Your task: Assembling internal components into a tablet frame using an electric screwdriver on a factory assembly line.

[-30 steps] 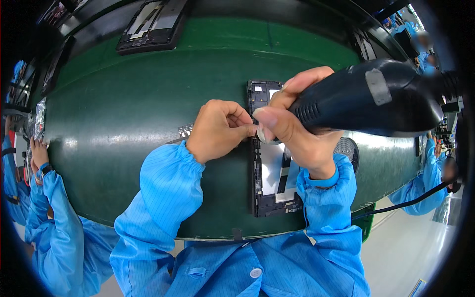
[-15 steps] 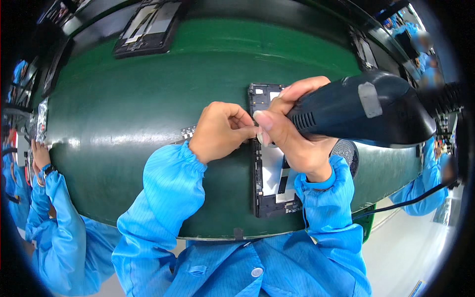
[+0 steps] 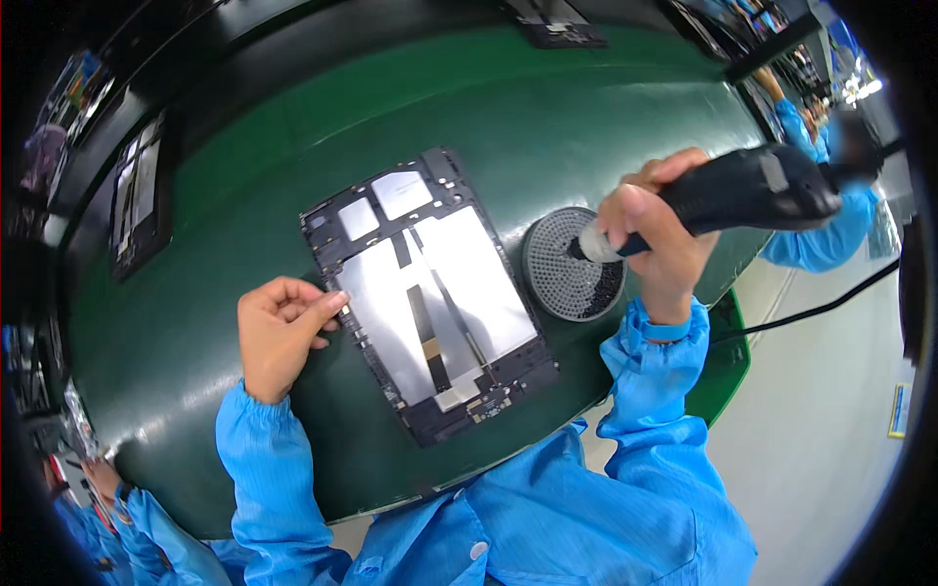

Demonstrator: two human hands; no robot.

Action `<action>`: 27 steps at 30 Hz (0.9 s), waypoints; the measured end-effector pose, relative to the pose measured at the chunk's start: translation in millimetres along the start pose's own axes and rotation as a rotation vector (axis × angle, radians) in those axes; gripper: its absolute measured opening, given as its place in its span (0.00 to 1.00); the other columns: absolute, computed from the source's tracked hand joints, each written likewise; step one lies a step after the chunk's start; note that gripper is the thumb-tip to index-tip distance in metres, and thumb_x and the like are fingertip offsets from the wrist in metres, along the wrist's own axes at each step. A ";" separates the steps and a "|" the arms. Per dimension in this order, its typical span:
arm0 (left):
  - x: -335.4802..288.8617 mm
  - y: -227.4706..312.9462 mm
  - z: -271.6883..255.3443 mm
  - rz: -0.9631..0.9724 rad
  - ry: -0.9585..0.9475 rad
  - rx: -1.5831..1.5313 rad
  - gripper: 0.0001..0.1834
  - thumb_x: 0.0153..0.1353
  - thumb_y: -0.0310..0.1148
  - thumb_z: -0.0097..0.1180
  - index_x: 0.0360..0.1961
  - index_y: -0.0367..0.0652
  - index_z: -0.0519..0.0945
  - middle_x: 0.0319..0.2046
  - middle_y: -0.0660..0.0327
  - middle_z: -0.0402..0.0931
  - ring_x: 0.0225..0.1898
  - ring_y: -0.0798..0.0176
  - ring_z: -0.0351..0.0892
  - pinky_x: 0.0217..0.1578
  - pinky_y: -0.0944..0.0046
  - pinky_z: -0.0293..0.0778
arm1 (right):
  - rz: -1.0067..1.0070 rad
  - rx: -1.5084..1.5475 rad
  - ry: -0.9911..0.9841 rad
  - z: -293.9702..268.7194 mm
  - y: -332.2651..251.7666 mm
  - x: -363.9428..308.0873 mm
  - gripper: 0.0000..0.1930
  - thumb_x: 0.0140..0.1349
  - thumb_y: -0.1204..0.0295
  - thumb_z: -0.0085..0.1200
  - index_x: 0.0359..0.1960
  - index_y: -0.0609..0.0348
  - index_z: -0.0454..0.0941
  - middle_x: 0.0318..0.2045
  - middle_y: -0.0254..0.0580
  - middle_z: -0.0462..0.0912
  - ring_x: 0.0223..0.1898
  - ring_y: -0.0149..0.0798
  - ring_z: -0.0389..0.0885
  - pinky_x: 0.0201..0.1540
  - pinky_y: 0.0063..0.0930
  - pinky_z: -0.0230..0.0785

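An opened tablet (image 3: 503, 303) lies tilted on the green bench, its silvery battery area and dark ribbon cables exposed. At its left edge is my left hand (image 3: 278, 337), thumb and fingers closed on the rim. My right hand (image 3: 669, 234) grips a black electric screwdriver (image 3: 747, 190) with a pale, translucent nose. That nose points into a round grey screw tray (image 3: 547, 256) full of small holes, to the right of the tablet. Dark little screws (image 3: 598, 293) are gathered along the tray's right side. The driver's bit tip is too small to make out.
Other opened tablets stand at the bench's left (image 3: 142, 200) and far edge (image 3: 557, 24). A green bin (image 3: 728, 356) sits below the right edge, with a black cable (image 3: 782, 329) passing over it. Co-workers' blue sleeves (image 3: 840, 230) show at both sides.
My right hand has carried the screwdriver from over the tablet to the screw tray. My left hand has parted from it and stays at the tablet's left edge. The whole view has shifted.
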State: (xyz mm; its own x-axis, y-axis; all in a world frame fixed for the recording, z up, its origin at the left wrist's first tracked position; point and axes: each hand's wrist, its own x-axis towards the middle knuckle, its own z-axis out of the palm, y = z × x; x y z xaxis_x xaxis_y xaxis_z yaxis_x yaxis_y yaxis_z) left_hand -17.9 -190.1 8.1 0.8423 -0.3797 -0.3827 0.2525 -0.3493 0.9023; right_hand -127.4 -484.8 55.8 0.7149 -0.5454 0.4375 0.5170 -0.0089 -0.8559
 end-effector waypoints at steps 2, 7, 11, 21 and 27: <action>-1.3 -2.1 0.2 -0.004 0.049 0.011 0.10 0.51 0.29 0.65 0.25 0.38 0.75 0.22 0.61 0.79 0.22 0.73 0.77 0.19 0.76 0.70 | -0.007 0.001 -0.003 -1.5 7.2 -2.1 0.15 0.46 0.86 0.61 0.33 0.62 0.69 0.18 0.40 0.75 0.15 0.31 0.75 0.18 0.22 0.67; -5.0 3.0 3.0 0.013 0.036 0.031 0.09 0.51 0.29 0.64 0.25 0.37 0.75 0.23 0.61 0.79 0.23 0.73 0.77 0.19 0.77 0.69 | 0.003 -0.013 -0.035 -0.8 13.5 2.3 0.14 0.45 0.87 0.62 0.31 0.63 0.72 0.17 0.37 0.77 0.15 0.26 0.74 0.17 0.17 0.65; -4.3 0.5 3.1 0.021 0.037 0.028 0.09 0.52 0.28 0.64 0.26 0.37 0.75 0.23 0.61 0.79 0.22 0.73 0.77 0.19 0.77 0.69 | 0.006 -0.093 -0.090 0.5 17.1 2.3 0.15 0.49 0.86 0.58 0.34 0.61 0.67 0.17 0.39 0.75 0.15 0.32 0.74 0.19 0.24 0.68; -3.3 5.6 6.8 0.014 0.038 0.058 0.08 0.52 0.29 0.63 0.26 0.37 0.76 0.22 0.62 0.78 0.23 0.73 0.77 0.20 0.76 0.70 | -0.019 -0.124 -0.096 -0.2 21.7 4.0 0.15 0.49 0.86 0.59 0.35 0.62 0.67 0.16 0.40 0.75 0.15 0.31 0.75 0.18 0.23 0.68; 0.5 -1.4 -6.5 -0.008 -0.002 0.000 0.09 0.56 0.31 0.60 0.32 0.35 0.77 0.25 0.59 0.78 0.25 0.70 0.78 0.20 0.74 0.73 | -0.002 -0.147 -0.050 11.2 11.6 0.8 0.15 0.48 0.85 0.59 0.35 0.60 0.68 0.18 0.38 0.75 0.17 0.30 0.74 0.19 0.22 0.66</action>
State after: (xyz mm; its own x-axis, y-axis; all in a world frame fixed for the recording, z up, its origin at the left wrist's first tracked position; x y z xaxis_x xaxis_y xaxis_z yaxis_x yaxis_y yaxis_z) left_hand -14.8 -184.2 7.9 0.8394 -0.3783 -0.3902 0.2594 -0.3520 0.8994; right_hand -115.6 -475.8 49.3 0.7384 -0.5030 0.4492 0.4467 -0.1342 -0.8845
